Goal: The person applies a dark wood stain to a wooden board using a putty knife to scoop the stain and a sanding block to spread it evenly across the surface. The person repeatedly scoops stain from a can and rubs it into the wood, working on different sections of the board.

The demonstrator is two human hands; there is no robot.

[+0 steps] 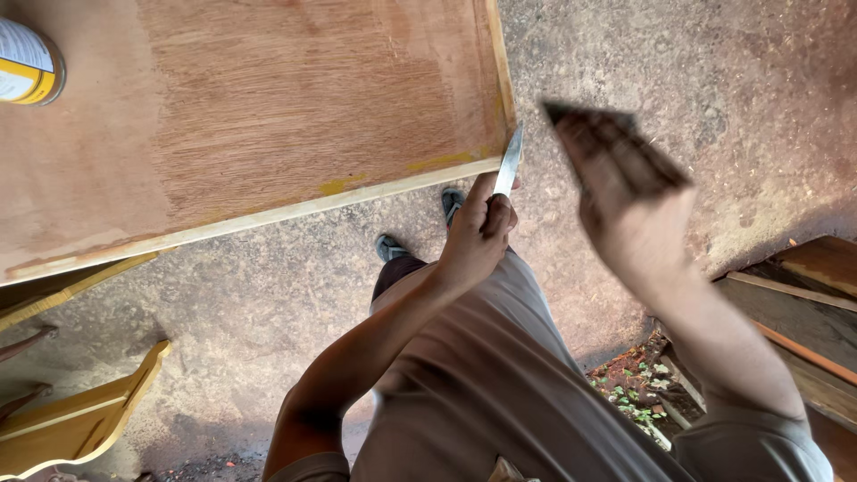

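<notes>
Two hands | left hand [480, 234] grips scraper [509, 162] at panel [268, 116] corner | right hand [636, 234] blurred, perhaps holding dark block [611, 147]

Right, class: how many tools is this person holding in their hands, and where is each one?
2. A metal scraper blade in the left hand, its tip at the plywood panel's corner; a dark, blurred flat tool raised in the right hand over the ground.

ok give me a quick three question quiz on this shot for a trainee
1. True or false: the left hand grips a metal blade at the corner of the wooden panel.
2. What does the right hand hold? A) a dark, blurred flat piece B) a hammer C) nothing
3. What stands on the panel's far left?

Key: 1 true; 2 A; 3 a tin can.
</notes>
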